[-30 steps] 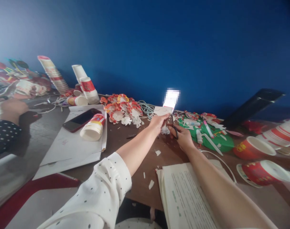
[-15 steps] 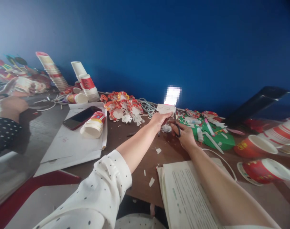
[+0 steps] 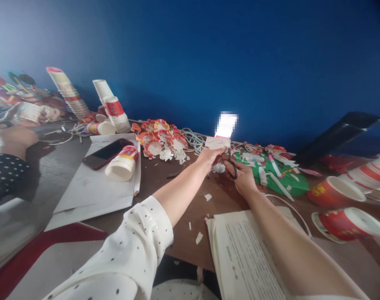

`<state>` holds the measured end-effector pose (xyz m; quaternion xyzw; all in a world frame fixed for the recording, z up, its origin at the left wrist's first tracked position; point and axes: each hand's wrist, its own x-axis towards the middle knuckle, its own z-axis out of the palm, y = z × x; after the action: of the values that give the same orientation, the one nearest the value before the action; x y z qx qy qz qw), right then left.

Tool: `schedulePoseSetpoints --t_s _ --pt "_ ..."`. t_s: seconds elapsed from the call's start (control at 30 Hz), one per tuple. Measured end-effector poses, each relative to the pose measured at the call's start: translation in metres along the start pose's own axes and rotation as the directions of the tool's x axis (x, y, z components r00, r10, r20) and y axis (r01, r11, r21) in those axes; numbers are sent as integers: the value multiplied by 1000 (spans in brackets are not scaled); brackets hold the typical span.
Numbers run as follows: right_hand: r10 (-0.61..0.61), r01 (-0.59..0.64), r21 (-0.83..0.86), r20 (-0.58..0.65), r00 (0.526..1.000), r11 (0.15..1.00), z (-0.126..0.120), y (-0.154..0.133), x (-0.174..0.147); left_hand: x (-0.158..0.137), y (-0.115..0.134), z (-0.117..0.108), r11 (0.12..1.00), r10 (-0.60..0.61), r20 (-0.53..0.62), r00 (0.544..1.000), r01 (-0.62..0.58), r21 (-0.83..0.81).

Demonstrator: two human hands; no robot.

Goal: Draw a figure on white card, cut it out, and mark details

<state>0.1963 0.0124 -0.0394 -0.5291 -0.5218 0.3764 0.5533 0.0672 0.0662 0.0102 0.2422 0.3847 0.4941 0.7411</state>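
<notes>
My left hand [image 3: 211, 157] is closed on a small white piece of paper [image 3: 215, 143] with a line drawn on it. In my right hand [image 3: 242, 177] is a pair of dark-handled scissors [image 3: 233, 168], the fingers through the handles. The scissors' blades point up along the right edge of the paper; whether they touch it I cannot tell. Beneath the hands lie crumpled white paper scraps [image 3: 219, 168]. Just behind the paper stands a bright, blurred-out screen [image 3: 226, 124].
Cut paper-cup pieces [image 3: 160, 137] are piled left of my hands. A green sheet [image 3: 294, 185] with glue sticks and markers lies to the right. Paper cups [image 3: 122, 164], a phone [image 3: 106, 153] and printed sheets [image 3: 242, 246] lie around. Another person's hand [image 3: 16, 135] is at the far left.
Almost nothing differs. My hands, the paper and the scissors keep nearly the same position; the view has shifted very slightly.
</notes>
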Motion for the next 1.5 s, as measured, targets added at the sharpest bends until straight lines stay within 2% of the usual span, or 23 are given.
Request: schedulePoseSetpoints --t_s 0.4,0.93,1.2,1.5 --pt "-10 11 -14 31 999 1000 -1 1 0 -5 5 2 999 -39 -28 999 39 4" --pt "11 -11 -34 -1 1000 999 2 -8 -3 -4 9 2 998 -55 -11 998 54 -28" --pt "11 -11 -28 -2 1000 1000 2 -8 -3 0 8 0 1000 1 -8 1000 -2 -25" --pt "2 -2 -103 7 1000 995 3 -8 -3 4 5 -2 996 84 -9 996 -84 41"
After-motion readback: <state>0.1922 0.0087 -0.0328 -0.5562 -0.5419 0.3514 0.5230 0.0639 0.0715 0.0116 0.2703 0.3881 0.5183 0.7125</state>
